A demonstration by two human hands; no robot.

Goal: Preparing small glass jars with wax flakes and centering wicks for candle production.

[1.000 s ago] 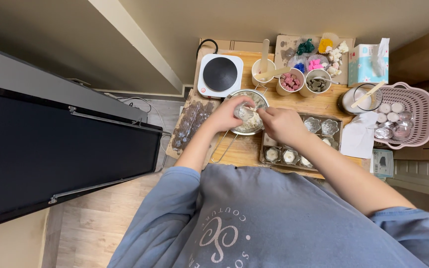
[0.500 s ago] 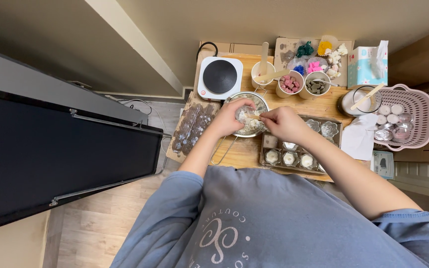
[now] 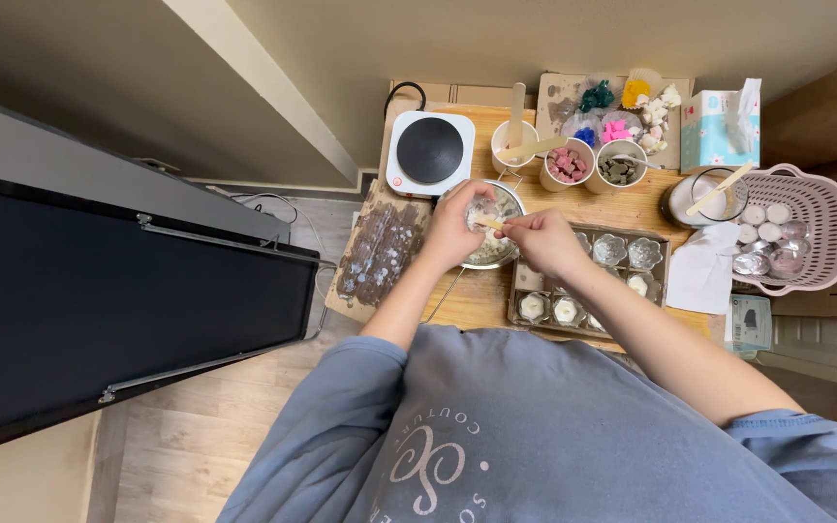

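The small wooden table (image 3: 632, 205) was crowded. Both hands met over the metal bowl (image 3: 496, 228), the left hand (image 3: 459, 232) on its near rim and the right hand (image 3: 542, 240) just beside it, so nothing else could get in there. Right behind the bowl stood the hot plate (image 3: 429, 150) and three cups (image 3: 566, 160) in a row, close together. The mold tray (image 3: 588, 281) filled the front right. A glass jar (image 3: 704, 194) and a pink basket (image 3: 806, 228) blocked the far right. A little bare wood showed between the cups and the tray. The floor (image 3: 186, 436) to the left was open.
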